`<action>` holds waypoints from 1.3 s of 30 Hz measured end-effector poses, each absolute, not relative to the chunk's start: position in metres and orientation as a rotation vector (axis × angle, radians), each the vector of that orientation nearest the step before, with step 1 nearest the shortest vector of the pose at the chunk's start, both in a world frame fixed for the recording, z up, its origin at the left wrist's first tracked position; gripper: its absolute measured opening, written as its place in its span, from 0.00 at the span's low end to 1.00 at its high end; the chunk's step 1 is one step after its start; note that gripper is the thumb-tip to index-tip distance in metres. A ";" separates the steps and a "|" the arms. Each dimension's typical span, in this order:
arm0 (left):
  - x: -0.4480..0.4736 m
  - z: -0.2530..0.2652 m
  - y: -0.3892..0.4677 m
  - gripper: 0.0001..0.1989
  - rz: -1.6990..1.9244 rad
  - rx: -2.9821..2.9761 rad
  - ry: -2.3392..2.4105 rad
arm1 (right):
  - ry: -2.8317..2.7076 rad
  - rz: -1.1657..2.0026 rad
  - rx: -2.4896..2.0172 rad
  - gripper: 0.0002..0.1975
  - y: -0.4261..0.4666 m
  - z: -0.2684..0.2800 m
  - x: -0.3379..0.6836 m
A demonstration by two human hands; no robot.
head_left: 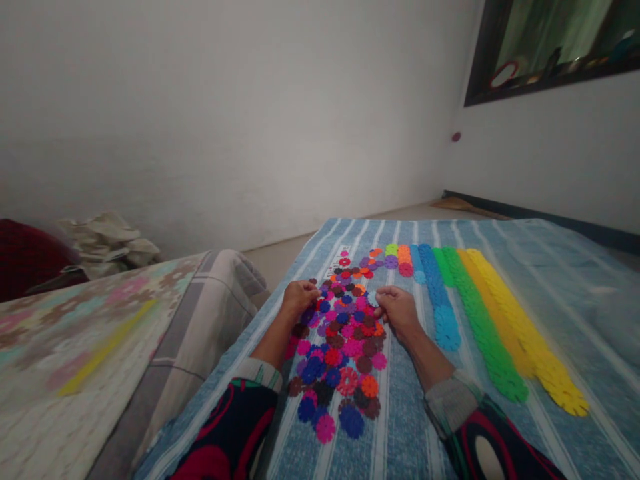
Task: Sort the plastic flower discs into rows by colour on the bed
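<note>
Sleeves [230,420], discs [353,347], striped cloth [405,413]; pale wall [225,120]

Pale walls [225,120] meet ahead of me, and a dark-framed window [555,40] sits high in the right-hand one. Dark skirting [590,230] edges the floor [280,257]; off left lies a flowered cloth [130,290]. The light is dim.
</note>
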State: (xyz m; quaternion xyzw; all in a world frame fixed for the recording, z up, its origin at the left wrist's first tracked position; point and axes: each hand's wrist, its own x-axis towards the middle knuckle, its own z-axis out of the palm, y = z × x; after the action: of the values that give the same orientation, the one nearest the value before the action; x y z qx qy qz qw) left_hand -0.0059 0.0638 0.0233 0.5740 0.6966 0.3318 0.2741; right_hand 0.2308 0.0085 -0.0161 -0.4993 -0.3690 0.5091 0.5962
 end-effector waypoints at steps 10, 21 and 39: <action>0.011 0.027 0.042 0.06 1.208 1.665 1.789 | -0.902 1.302 -0.945 0.16 0.005 -0.012 0.225; 0.071 0.014 -0.006 0.11 1.199 1.450 1.419 | -0.945 1.490 -0.858 0.17 0.000 -0.011 0.215; 0.059 0.015 -0.009 0.13 1.127 1.897 1.494 | -1.440 0.987 -1.189 0.11 0.022 0.000 0.253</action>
State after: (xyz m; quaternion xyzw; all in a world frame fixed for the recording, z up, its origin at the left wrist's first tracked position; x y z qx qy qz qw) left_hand 0.0592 -0.0089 0.0151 0.6917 0.5447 0.4111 0.2364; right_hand 0.2528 0.0224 -0.0001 -0.4901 -0.5935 0.4066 0.4922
